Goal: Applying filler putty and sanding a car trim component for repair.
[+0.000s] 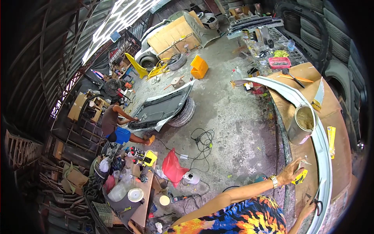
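Observation:
My left hand (292, 171), with a gold watch at the wrist, is closed at the near edge of the cardboard-covered bench. A small pale piece sticks out past its fingertips; its kind is unclear. Just below the hand is a small yellow and black packet (299, 177). My right hand (307, 209) is closed on what look like black-handled scissors (319, 207), beside a long curved silver-grey strip (325, 165). An open metal can (298, 130) with tan contents stands against the strip, beyond my left hand.
A yellow box (331, 142), a spreader (318, 97) and a hammer-like tool (296, 79) lie on the cardboard (343, 113). A pink basket (279, 62) stands farther back. Across the floor, a co-worker (113, 121) bends over a dark panel (163, 105). Black cable (202, 136) lies coiled on the concrete.

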`<move>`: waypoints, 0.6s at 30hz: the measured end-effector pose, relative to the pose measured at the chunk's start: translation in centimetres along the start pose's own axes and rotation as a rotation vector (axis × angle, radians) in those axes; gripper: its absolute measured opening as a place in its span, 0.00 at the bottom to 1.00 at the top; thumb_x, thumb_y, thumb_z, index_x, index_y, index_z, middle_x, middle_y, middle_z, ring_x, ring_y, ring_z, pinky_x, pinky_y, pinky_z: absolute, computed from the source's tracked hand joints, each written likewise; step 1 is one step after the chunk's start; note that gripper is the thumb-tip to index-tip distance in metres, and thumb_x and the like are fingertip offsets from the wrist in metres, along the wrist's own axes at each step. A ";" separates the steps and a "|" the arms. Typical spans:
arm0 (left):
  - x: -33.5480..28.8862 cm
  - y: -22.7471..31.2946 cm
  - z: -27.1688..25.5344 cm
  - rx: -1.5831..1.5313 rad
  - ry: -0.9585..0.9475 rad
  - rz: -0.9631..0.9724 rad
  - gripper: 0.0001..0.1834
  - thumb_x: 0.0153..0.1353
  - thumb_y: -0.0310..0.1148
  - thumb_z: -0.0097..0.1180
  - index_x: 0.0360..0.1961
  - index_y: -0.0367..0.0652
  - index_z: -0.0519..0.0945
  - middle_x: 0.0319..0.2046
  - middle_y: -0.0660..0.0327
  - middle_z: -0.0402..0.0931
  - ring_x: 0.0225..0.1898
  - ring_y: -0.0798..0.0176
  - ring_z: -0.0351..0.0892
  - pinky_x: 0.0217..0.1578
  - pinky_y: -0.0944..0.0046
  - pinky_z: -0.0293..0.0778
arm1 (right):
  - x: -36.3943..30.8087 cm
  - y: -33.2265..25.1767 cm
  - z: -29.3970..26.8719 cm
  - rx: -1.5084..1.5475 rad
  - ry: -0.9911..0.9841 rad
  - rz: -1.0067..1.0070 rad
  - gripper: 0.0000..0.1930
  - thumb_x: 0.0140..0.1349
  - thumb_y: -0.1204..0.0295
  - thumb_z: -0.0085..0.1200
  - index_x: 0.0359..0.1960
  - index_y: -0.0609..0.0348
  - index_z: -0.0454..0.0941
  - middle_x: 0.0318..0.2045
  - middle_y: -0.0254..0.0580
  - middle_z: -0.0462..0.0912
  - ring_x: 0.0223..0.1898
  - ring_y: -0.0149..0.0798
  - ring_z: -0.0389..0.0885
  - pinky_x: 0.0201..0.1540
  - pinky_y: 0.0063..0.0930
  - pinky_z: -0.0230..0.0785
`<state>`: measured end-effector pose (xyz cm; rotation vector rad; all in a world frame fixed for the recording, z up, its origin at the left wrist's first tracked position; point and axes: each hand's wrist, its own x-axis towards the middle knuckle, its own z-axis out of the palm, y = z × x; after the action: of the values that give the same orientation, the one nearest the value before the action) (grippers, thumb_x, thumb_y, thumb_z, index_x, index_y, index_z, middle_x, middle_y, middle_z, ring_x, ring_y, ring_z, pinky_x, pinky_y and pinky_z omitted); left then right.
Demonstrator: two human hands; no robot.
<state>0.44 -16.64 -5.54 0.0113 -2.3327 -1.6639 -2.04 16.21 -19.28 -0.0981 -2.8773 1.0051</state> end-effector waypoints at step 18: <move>-4.5 -5.0 3.5 0.069 -0.033 -0.076 0.35 0.71 0.49 0.41 0.66 0.29 0.56 0.68 0.38 0.52 0.71 0.45 0.49 0.70 0.56 0.47 | 1.9 7.0 4.4 -0.316 -0.124 -0.144 0.26 0.71 0.59 0.44 0.50 0.78 0.74 0.49 0.68 0.76 0.52 0.62 0.74 0.57 0.43 0.66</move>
<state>3.17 -14.34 -12.20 0.0871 -2.4421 -1.6293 -4.14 19.12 -26.91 0.1532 -3.0787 0.5458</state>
